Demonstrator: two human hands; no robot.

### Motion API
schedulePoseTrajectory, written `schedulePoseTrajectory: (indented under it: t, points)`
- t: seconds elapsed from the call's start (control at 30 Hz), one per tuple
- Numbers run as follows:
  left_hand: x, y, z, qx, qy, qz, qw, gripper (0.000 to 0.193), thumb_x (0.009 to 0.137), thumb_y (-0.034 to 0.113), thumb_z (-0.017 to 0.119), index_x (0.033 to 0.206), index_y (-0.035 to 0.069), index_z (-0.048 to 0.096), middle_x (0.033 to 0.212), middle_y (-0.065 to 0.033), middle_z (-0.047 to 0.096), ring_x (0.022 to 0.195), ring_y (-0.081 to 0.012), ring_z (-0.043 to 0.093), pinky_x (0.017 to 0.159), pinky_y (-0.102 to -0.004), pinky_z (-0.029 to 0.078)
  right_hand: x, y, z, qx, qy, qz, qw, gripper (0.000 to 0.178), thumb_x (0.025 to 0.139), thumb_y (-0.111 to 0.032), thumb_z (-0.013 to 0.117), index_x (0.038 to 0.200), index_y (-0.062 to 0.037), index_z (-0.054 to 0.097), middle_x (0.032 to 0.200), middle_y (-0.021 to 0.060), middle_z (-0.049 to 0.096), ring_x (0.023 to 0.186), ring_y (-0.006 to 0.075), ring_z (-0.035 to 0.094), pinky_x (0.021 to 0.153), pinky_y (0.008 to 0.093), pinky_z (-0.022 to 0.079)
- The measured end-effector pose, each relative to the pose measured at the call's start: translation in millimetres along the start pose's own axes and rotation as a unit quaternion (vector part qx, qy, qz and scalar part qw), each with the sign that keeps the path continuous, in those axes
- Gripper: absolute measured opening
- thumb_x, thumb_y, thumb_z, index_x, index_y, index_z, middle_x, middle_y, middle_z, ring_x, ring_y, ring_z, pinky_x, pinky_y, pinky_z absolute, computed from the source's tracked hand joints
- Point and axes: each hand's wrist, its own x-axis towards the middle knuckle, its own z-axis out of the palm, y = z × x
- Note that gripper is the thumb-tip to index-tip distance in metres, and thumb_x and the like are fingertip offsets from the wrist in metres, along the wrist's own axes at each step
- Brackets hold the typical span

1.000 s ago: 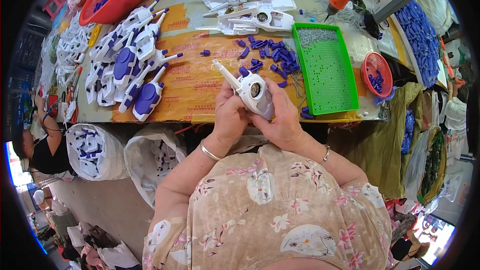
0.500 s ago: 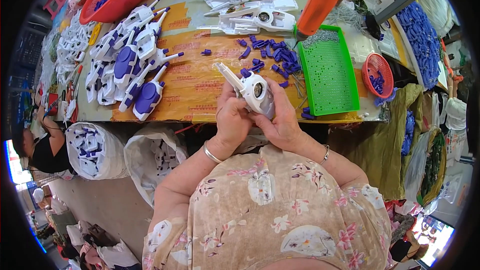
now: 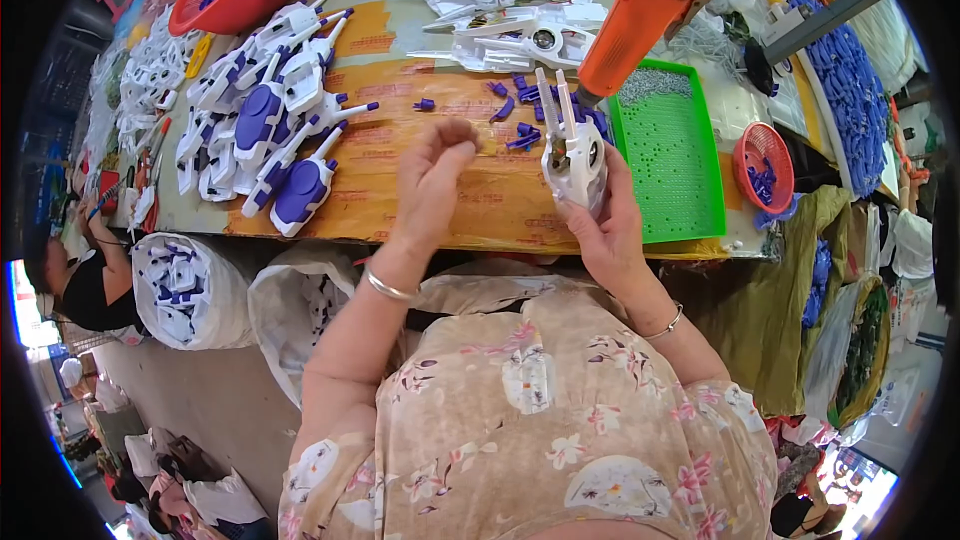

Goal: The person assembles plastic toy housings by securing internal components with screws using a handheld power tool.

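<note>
My right hand (image 3: pixel 612 225) is closed around a white plastic toy-gun shell (image 3: pixel 575 165), held upright near the table's front edge. Two narrow prongs point away from me, and a round dark opening shows in the shell's side. My left hand (image 3: pixel 430 180) hovers over the table to the left, apart from the shell. Its fingers are loosely curled, with nothing visible in them. Small purple plastic pieces (image 3: pixel 525 137) lie beyond and between the hands. An orange power screwdriver (image 3: pixel 650 15) hangs just past the shell, its tip close to the shell's prongs.
A green tray (image 3: pixel 668 175) with screws stands right of my right hand, beside a small red basket (image 3: pixel 763 168). Assembled white-and-purple toy guns (image 3: pixel 265 120) are piled at left. White shells (image 3: pixel 545 40) lie at the back. White sacks (image 3: pixel 190 290) stand below the table edge.
My left hand has let go of the shell and moved left and up. My right hand has carried the shell to the right, towards the screwdriver and tray.
</note>
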Motion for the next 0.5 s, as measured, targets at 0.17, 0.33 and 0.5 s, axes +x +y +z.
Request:
schedulePoseTrajectory:
  t: [0.17,0.33,0.5]
  points:
    - [51.4,-5.2,5.9,0.349,-0.057,0.150,0.923,0.017,0.082,0.007,0.055,0.098,0.001,0.059,0.088,-0.0080,0.061,0.081,-0.0194,0.060,0.074,-0.0306,0.048,-1.8,7.1,-0.2,0.022,0.015,0.028,0.999,0.066,0.082,-0.003,0.064,0.136,0.0051,0.025,0.125,0.0168,0.047,0.114,0.0206,0.048,0.096,0.0309,0.039]
    - [80.6,-26.8,27.4,0.563,-0.099,0.210,0.793,0.017,0.074,0.008,0.060,0.091,0.005,0.060,0.087,-0.0172,0.062,0.082,-0.0362,0.060,0.073,-0.0428,0.049,-4.3,14.6,-0.5,0.032,0.023,0.029,0.999,0.066,0.081,-0.001,0.064,0.136,0.0040,0.026,0.125,0.0157,0.047,0.112,0.0204,0.048,0.096,0.0308,0.039]
    - [82.1,-15.5,23.8,0.586,-0.115,0.204,0.775,0.012,0.076,0.010,0.059,0.085,0.003,0.059,0.085,-0.0164,0.062,0.079,-0.0359,0.061,0.067,-0.0450,0.050,-5.2,15.4,-0.8,0.020,0.021,0.022,0.999,0.066,0.081,-0.002,0.064,0.135,0.0042,0.027,0.123,0.0152,0.048,0.112,0.0202,0.047,0.096,0.0304,0.038]
